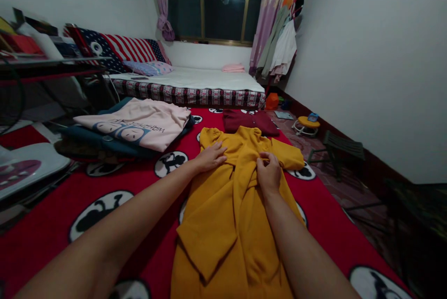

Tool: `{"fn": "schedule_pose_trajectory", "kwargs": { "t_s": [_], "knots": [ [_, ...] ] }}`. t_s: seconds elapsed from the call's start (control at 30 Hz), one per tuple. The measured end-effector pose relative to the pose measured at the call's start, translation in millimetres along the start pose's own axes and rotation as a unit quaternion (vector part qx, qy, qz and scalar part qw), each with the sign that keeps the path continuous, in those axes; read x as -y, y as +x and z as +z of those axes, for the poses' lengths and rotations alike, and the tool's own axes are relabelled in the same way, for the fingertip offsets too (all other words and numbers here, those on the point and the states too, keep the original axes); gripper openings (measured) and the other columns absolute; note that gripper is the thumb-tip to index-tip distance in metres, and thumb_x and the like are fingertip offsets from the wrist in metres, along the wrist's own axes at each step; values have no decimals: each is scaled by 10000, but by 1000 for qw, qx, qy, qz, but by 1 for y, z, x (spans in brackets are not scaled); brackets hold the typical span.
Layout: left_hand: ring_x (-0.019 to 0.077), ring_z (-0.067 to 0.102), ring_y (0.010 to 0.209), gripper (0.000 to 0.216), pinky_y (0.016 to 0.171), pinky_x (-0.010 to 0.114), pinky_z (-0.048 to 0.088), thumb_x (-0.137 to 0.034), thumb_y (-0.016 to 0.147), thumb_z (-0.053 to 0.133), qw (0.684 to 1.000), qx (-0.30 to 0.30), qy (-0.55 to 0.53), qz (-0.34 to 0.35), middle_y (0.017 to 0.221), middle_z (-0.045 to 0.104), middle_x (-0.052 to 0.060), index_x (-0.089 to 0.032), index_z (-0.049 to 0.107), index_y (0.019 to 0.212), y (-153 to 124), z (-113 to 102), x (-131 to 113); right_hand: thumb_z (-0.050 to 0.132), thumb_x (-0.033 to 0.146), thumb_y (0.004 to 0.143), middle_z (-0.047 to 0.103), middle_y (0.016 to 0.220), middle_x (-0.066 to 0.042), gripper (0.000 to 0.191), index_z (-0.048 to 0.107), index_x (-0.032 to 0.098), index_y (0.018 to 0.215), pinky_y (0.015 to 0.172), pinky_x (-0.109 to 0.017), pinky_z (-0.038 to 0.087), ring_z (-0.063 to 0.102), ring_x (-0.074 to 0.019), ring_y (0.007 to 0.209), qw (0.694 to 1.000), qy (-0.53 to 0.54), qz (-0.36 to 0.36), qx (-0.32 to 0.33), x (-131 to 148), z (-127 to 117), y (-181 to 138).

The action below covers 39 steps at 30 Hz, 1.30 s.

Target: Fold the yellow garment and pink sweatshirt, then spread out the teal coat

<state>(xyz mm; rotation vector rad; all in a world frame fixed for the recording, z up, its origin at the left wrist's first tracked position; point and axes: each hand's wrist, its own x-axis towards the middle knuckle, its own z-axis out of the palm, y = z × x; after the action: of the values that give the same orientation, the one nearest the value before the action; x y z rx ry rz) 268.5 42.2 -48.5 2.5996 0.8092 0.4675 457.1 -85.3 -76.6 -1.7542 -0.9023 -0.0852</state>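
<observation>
A mustard-yellow dress [249, 224] lies spread on a red blanket [146, 224] with black-and-white round patterns. One short sleeve [289, 153] stretches out to the right, and a wide sash end [211, 238] hangs down across the skirt. My left hand [211, 156] rests flat on the upper left of the dress, fingers extended. On the other side, at waist height, my right hand [269, 172] has thumb and fingers curled together at the yellow cloth, pinching it.
Left of the dress is a pile of clothes topped by a pale pink shirt [139, 119]. A folded dark red garment [249, 122] lies beyond the collar. Farther back stands a bed [202, 78]; a folding stool [344, 145] and a small yellow stool [307, 123] are at right.
</observation>
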Motion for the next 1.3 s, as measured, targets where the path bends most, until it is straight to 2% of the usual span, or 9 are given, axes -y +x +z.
{"fn": "schedule_pose_trajectory", "kwargs": {
  "t_s": [0.13,0.23,0.4,0.53,0.67,0.83,0.97,1.1,1.3],
  "knots": [
    [235,620,993,245,869,329,470,-377,859,554,997,-62,-35,12,1063,666,94,-215,712,951,-51,-17,-42,522,317,763,663,921,-78,254,638,164,929,735,-313,478,594,-178,723,998,66,12,-18,-7,3,3],
    [201,615,717,381,652,293,457,-590,800,573,999,23,-26,-18,812,660,60,-230,695,767,-101,-24,-82,526,310,754,670,906,-80,248,643,158,912,731,-311,480,595,-177,724,996,87,12,-24,-10,5,4],
    [341,569,1034,548,849,435,471,-667,566,735,996,76,46,21,1194,586,138,-235,666,896,-167,-22,-121,528,304,738,674,883,-82,246,652,155,890,728,-311,482,594,-179,726,995,98,8,-26,-11,5,4],
    [377,362,1330,349,1073,509,330,-378,662,746,991,87,11,97,1510,338,99,-259,660,978,-191,-32,-123,518,297,733,673,847,-76,253,659,152,885,734,-319,482,597,-189,739,995,100,4,-28,-14,5,5],
    [275,505,1228,399,1021,367,412,-150,718,613,980,143,-52,131,1342,538,60,-300,660,1084,-198,-54,-109,519,295,725,677,828,-75,249,670,150,858,734,-323,484,598,-191,726,994,105,12,-20,-16,6,5],
    [232,585,1127,298,938,303,458,-178,796,587,974,146,-93,143,1225,628,70,-271,687,1062,-194,-47,-85,524,303,724,691,814,-79,242,684,155,830,729,-323,483,614,-200,720,995,102,9,-3,-17,6,5],
    [206,640,1001,199,870,287,476,-241,873,527,977,100,-155,105,1054,706,85,-215,713,941,-187,-33,-75,533,328,721,694,794,-82,245,684,158,813,731,-328,483,619,-210,727,995,101,12,-2,-17,6,6],
    [174,640,735,232,658,237,495,-340,865,565,960,5,-279,-35,784,705,45,-151,700,870,-172,-62,-63,534,364,743,698,825,-91,275,678,151,841,750,-336,485,621,-210,745,992,121,20,-14,-16,5,7],
    [157,658,788,289,682,232,550,-234,815,649,756,-343,-518,-207,770,708,3,-116,631,1079,-163,-143,-35,505,455,820,683,853,-73,344,659,160,906,769,-333,484,612,-207,818,992,128,-14,-20,-6,3,2]
  ]
}}
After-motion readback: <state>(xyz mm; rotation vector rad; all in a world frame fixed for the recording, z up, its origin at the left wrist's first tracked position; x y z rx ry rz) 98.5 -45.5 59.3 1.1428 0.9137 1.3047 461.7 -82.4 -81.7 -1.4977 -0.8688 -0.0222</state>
